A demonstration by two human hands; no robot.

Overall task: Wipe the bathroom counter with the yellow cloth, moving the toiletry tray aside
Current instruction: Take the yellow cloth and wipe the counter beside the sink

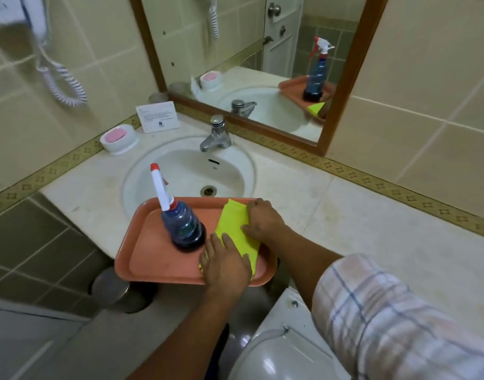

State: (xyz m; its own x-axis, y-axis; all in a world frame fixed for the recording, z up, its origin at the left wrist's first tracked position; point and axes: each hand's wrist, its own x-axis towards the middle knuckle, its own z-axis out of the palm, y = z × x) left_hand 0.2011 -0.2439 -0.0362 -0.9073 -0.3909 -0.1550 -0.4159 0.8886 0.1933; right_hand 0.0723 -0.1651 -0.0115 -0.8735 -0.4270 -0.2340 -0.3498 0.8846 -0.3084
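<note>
— Marble-pale counter [331, 215] runs along the tiled wall, with the round sink [180, 165] set into it below the wood-framed mirror [262, 64]. Where is your tray?

— Your salmon-coloured tray [153, 256] sits at the front edge, part over the sink's rim and part overhanging the counter.

— What stands on it?

— A spray bottle [180, 223] with dark blue liquid stands upright at its middle. The yellow cloth [235, 226], folded, lies on the tray's right end, just beside the bottle.

— And your hands?

— Your left hand [227, 264] lies flat on the cloth's near end, fingers spread, gripping nothing. Your right hand [262, 218] rests on its far right edge, fingers curled over it; I cannot tell whether they pinch it.

— Smaller things?

— The faucet [216, 133] behind the basin, a white soap dish [120, 138] with pink soap to its left, and a small card [158, 116] against the wall.
</note>
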